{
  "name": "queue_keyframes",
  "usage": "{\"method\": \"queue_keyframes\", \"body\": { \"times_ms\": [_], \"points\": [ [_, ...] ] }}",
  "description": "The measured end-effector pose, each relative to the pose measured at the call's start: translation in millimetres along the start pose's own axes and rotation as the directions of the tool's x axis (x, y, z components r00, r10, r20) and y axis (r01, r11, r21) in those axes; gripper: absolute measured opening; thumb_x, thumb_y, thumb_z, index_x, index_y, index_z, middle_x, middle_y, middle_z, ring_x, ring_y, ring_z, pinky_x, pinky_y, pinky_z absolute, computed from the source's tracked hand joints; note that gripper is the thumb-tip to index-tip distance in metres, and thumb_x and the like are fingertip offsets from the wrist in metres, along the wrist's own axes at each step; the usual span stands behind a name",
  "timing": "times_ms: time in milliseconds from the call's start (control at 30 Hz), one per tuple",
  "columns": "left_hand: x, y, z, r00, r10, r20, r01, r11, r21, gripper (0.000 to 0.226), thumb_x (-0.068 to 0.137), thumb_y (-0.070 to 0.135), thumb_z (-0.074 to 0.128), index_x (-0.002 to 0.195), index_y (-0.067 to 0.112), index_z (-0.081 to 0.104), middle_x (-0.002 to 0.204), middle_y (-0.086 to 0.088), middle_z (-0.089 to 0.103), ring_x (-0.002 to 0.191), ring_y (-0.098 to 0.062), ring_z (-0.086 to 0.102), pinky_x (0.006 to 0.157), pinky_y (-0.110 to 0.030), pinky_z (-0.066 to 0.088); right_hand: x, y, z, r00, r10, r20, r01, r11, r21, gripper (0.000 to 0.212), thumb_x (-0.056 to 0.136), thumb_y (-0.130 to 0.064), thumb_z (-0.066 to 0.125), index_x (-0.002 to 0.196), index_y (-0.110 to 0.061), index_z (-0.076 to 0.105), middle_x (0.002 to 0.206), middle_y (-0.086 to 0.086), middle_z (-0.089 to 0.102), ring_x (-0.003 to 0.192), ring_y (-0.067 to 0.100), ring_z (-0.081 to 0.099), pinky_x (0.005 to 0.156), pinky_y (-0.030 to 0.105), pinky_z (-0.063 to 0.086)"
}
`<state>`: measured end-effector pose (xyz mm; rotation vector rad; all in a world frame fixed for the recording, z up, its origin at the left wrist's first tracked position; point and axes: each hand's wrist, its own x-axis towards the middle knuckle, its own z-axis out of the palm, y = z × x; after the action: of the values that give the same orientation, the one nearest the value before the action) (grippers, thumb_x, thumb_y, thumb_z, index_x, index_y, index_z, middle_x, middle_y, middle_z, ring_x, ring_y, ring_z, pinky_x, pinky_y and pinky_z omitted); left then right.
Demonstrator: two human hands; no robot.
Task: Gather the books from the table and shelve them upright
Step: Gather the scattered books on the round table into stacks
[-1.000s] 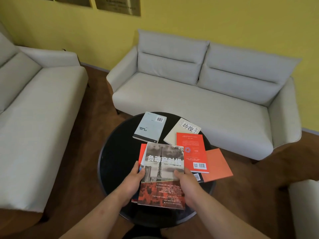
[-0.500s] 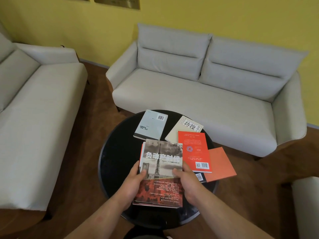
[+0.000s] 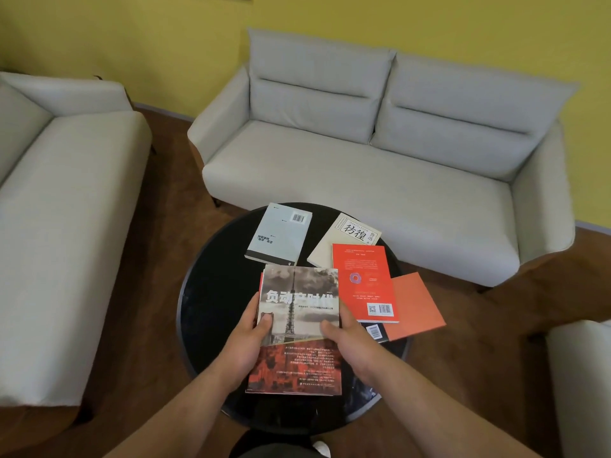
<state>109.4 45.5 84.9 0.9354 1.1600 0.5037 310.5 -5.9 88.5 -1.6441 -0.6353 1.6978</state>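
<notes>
A grey-and-red book with a tower on its cover [image 3: 297, 328] lies on top of a red book above the round black table [image 3: 211, 299]. My left hand [image 3: 246, 342] grips the stack's left edge with the thumb on the cover. My right hand [image 3: 350, 342] grips its right edge the same way. Farther back lie a pale blue book [image 3: 281, 236] and a cream book [image 3: 344, 238]. To the right, a red book [image 3: 363, 282] rests on an orange book [image 3: 416, 305] and a dark book [image 3: 373, 332].
A light grey two-seat sofa [image 3: 363, 153] stands behind the table against the yellow wall. A second grey sofa [image 3: 59, 209] fills the left side. Part of a white seat [image 3: 582, 375] shows at the right. The floor is brown wood. No shelf is in view.
The stack in my hands has squared up over the red book beneath and shifted slightly toward me. My view has tilted down a little. The other books have not moved.
</notes>
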Motion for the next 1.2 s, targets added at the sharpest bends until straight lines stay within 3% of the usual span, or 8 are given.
{"method": "queue_keyframes", "body": {
  "times_ms": [400,500,600,667,767,867,1067,1200],
  "points": [
    [17.6,-6.4,-23.4,0.998,-0.062,-0.001,0.062,0.992,0.106,0.050,0.100,0.021,0.054,0.143,0.039,0.034,0.128,-0.004,0.063,0.104,-0.027,0.072,0.084,-0.047,0.060,17.6,16.5,-17.7,0.999,0.003,0.051,-0.011,0.987,0.158,0.062,0.098,-0.004,0.060,0.141,-0.046,0.046,0.129,0.001,0.071,0.115,0.027,0.071,0.104,0.052,0.053],
    [33.1,8.2,-26.7,0.996,-0.081,-0.045,0.087,0.985,0.149,0.037,0.096,0.006,0.055,0.128,0.024,0.046,0.120,-0.004,0.060,0.095,-0.022,0.072,0.070,-0.032,0.059,30.8,12.2,-27.1,0.999,0.043,-0.025,-0.036,0.978,0.203,0.057,0.091,0.012,0.049,0.128,-0.029,0.061,0.124,0.007,0.072,0.113,0.032,0.070,0.099,0.049,0.056],
    [67.6,22.3,-35.4,0.979,-0.060,-0.195,0.086,0.988,0.129,0.016,0.100,0.014,0.046,0.107,0.024,0.057,0.114,-0.005,0.061,0.105,-0.023,0.063,0.092,-0.041,0.051,58.4,8.7,-48.9,0.973,0.106,-0.204,-0.049,0.963,0.266,0.034,0.091,0.009,0.048,0.106,-0.010,0.071,0.119,0.019,0.073,0.108,0.034,0.070,0.096,0.048,0.057],
    [102.8,35.5,-43.2,0.954,-0.042,-0.296,0.090,0.985,0.149,0.011,0.101,0.026,0.049,0.106,0.026,0.059,0.112,0.001,0.060,0.109,-0.018,0.058,0.101,-0.042,0.045,75.2,-2.7,-66.6,0.933,0.105,-0.345,-0.035,0.979,0.202,0.017,0.095,0.002,0.058,0.095,-0.010,0.069,0.107,0.016,0.073,0.094,0.029,0.071,0.081,0.038,0.057],
    [166.5,52.6,-55.2,0.925,0.006,-0.380,0.143,0.921,0.362,0.029,0.094,0.037,0.062,0.113,0.015,0.061,0.104,0.002,0.063,0.094,-0.013,0.060,0.083,-0.031,0.045,101.3,-8.9,-93.7,0.835,0.041,-0.549,-0.104,0.991,-0.083,0.013,0.097,-0.003,0.060,0.103,-0.010,0.069,0.105,0.010,0.071,0.082,0.020,0.067,0.067,0.028,0.053],
    [229.1,56.9,-64.9,0.911,-0.017,-0.412,0.241,0.833,0.498,0.052,0.085,0.045,0.069,0.118,0.005,0.060,0.110,-0.006,0.064,0.093,-0.021,0.060,0.077,-0.034,0.049,126.6,1.0,-112.8,0.742,0.015,-0.670,-0.362,0.850,-0.382,0.035,0.090,-0.021,0.065,0.124,-0.016,0.061,0.117,0.010,0.064,0.095,0.026,0.064,0.084,0.039,0.056],
    [282.8,59.9,-49.2,0.853,-0.079,-0.515,0.466,0.560,0.685,0.075,0.076,0.044,0.080,0.133,0.008,0.046,0.132,-0.019,0.048,0.117,-0.038,0.053,0.088,-0.046,0.049,138.4,0.9,-120.5,0.713,0.099,-0.694,-0.537,0.713,-0.451,0.070,0.081,-0.046,0.078,0.135,-0.014,0.046,0.126,0.013,0.053,0.116,0.033,0.056,0.102,0.045,0.049],
    [289.2,54.1,-54.5,0.862,-0.189,-0.471,0.447,0.720,0.531,0.067,0.072,0.020,0.087,0.124,0.007,0.048,0.122,-0.016,0.061,0.111,-0.034,0.061,0.082,-0.042,0.052,142.6,6.7,-126.3,0.699,0.168,-0.695,-0.538,0.764,-0.356,0.070,0.075,-0.044,0.084,0.129,-0.017,0.048,0.121,0.011,0.061,0.107,0.032,0.064,0.094,0.047,0.056]
  ]
}}
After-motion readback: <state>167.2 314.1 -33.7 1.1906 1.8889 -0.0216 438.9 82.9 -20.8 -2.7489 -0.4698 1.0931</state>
